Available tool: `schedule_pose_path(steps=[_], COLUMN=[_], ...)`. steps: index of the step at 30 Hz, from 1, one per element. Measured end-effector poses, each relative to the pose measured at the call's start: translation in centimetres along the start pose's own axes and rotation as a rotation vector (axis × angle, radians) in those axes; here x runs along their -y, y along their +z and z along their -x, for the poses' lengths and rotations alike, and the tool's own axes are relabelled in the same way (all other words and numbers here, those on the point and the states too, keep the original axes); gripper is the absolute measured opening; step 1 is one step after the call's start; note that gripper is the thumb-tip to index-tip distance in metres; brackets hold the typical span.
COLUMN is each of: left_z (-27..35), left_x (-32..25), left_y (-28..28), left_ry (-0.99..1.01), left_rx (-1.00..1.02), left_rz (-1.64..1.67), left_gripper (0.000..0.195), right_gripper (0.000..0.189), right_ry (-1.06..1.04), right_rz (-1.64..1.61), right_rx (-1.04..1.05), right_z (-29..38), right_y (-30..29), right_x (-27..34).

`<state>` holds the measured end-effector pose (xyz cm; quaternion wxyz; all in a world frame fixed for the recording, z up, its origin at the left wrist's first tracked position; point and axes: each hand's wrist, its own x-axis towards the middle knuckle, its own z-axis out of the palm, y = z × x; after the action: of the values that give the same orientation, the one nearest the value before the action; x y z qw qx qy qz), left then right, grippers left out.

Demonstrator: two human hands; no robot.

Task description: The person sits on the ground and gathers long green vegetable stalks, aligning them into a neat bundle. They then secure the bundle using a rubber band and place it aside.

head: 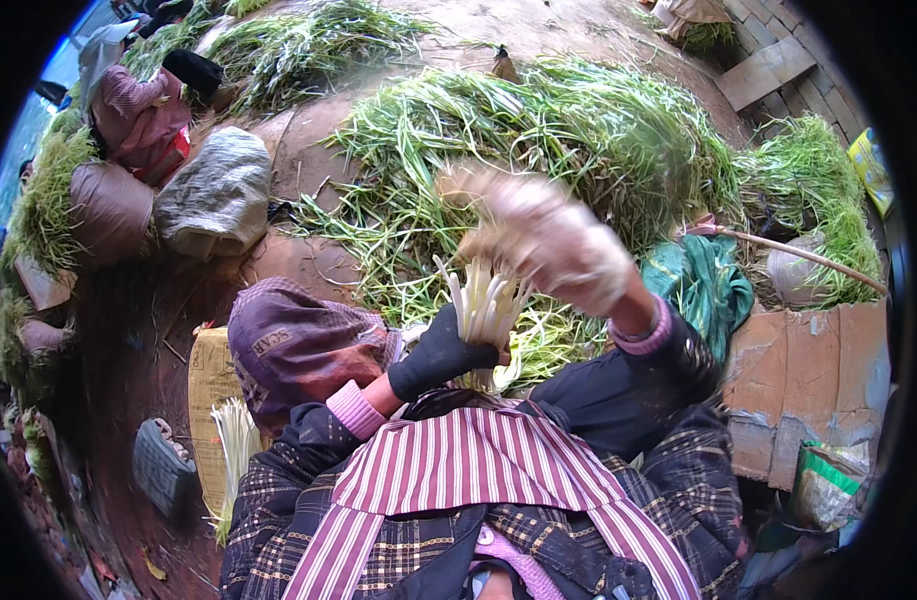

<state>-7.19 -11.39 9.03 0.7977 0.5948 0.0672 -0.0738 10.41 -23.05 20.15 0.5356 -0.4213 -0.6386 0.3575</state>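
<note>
My left hand (447, 352), in a dark fingerless glove, grips an upright bundle of pale leafy vegetable stalks (484, 304) in front of my striped apron. Just above and to the right of the bundle's top is my right hand (552, 232), in a light glove and blurred by motion. Brownish, blurred matter shows at its fingers; whether it holds this cannot be told. Behind both hands spreads a large heap of long green leafy stalks (578, 127). Another bundle of pale stalks (235, 450) lies at my left on a yellow printed sack (207, 390).
A person (139, 112) in a pale hat sits at the upper left near a whitish sack (216, 191). Cardboard (803, 375), a green mesh sack (698, 285) and a wooden stick (803, 256) lie at my right. More green heaps stand farther off.
</note>
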Motion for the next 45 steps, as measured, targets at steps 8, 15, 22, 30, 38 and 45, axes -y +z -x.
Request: schedule_pose_path(steps=[8, 15, 22, 30, 38, 45], left_z=[0.0, -0.1, 0.2, 3.9, 6.2, 5.6], left_x=[0.3, 1.1, -3.4, -9.4, -9.3, -6.6], left_y=[-0.5, -1.5, -3.3, -5.5, -4.7, -7.4], left_ry=[-0.029, 0.001, 0.175, 0.595, 0.714, 0.642], left_rx=[0.181, 0.094, -0.169, -0.235, -0.477, -0.316], left_rz=[0.092, 0.235, 0.316, 0.612, -0.228, -0.247], left_gripper=[0.036, 0.032, 0.043, 0.034, 0.092, 0.021], right_gripper=[0.061, 0.066, 0.108, 0.035, 0.033, 0.057], right_ry=[0.276, 0.224, 0.039, 0.092, 0.068, -0.013], right_rz=[0.762, 0.609, 0.066, 0.109, 0.07, 0.108], right_rx=[0.118, -0.365, -0.65, -0.476, -0.221, -0.211], right_z=[-1.5, -1.8, -0.3, -2.4, -5.4, -6.0], right_y=[3.1, 3.1, 4.2, 12.3, 12.0, 12.3], right_x=[-0.1, 0.5, -3.0, -9.8, -8.0, -8.0])
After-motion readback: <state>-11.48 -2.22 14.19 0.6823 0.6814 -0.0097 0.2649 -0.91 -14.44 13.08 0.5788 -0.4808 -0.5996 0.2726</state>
